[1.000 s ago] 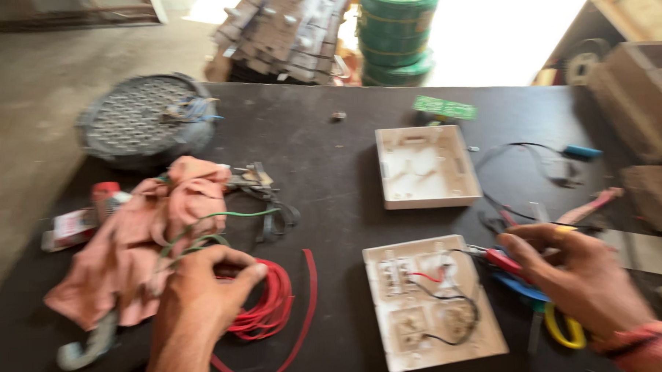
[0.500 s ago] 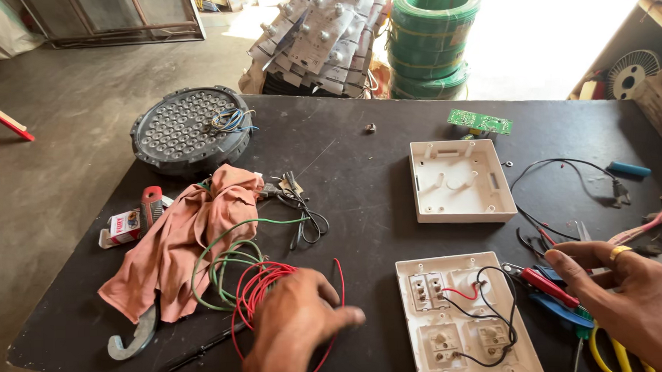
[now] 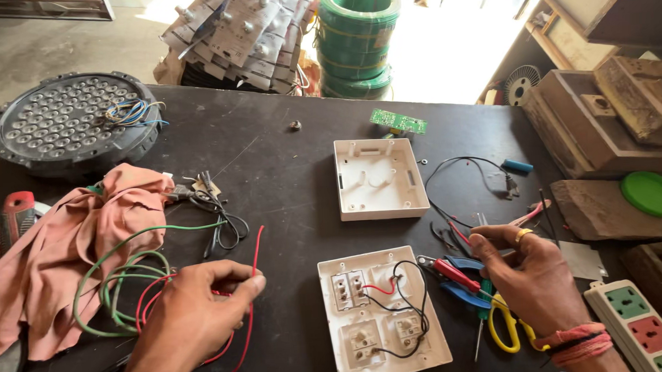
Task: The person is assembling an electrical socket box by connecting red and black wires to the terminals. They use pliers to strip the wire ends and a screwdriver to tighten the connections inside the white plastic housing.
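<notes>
Fingers, head view: left hand (image 3: 192, 315) pinches the red wire (image 3: 233, 336) between thumb and fingertips (image 3: 252, 282), closed on it just above the coil; right hand (image 3: 528, 274) has its fingers curled shut on a short piece of red wire (image 3: 461, 235), thumb against forefinger.
Red wire: loose loops on the counter (image 3: 287, 187), mixed with the green wire (image 3: 121, 278) beside the pink cloth (image 3: 62, 247), one free end rising past the left thumb.
Switch plate: white switch board (image 3: 383, 316) lies back-up between the two hands, black and red jumpers already on its terminals.
Tools: red-handled pliers (image 3: 451, 271) and yellow-handled scissors (image 3: 506, 326) sit under the right hand, within reach.
Empty box: white back box (image 3: 378, 178) lies further up the counter, apart from the board.
Doing it well, as a judgement: draw the red strand clear of the green loops before cutting, and keep the pinch close to the free end so it does not spring back.
</notes>
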